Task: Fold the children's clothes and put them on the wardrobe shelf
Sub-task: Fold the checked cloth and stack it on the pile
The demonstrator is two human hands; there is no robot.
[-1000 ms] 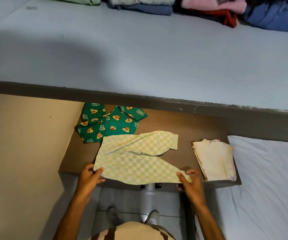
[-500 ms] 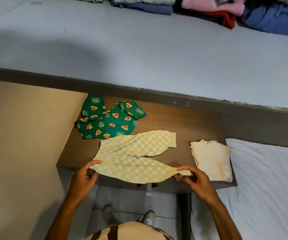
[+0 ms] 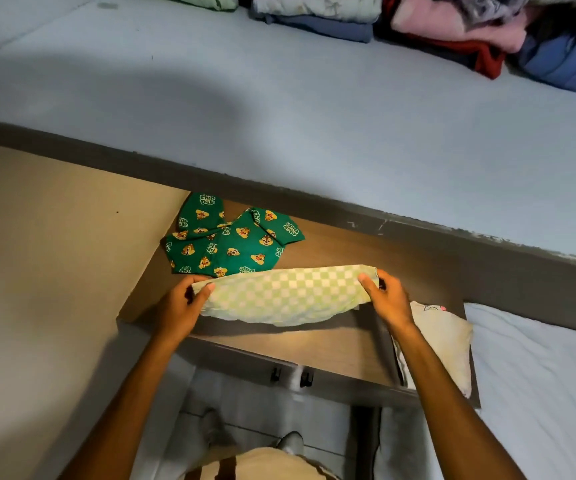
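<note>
Pale green-and-white checked cotton garment [image 3: 288, 296] held over brown wooden tabletop [image 3: 335, 348]; left hand [image 3: 179, 306] pinches its left end, right hand [image 3: 388, 299] its right; green cartoon-print shirt [image 3: 227, 237] just beyond; folded cream garment [image 3: 442, 344] to the right.

1. The stacked clothes [image 3: 453, 26] on the upper shelf run off the top edge.
2. The right forearm covers part of the cream folded garment [image 3: 449, 341].
3. The checked garment [image 3: 286, 296] hides the green printed garment [image 3: 231, 240]'s near edge.
</note>
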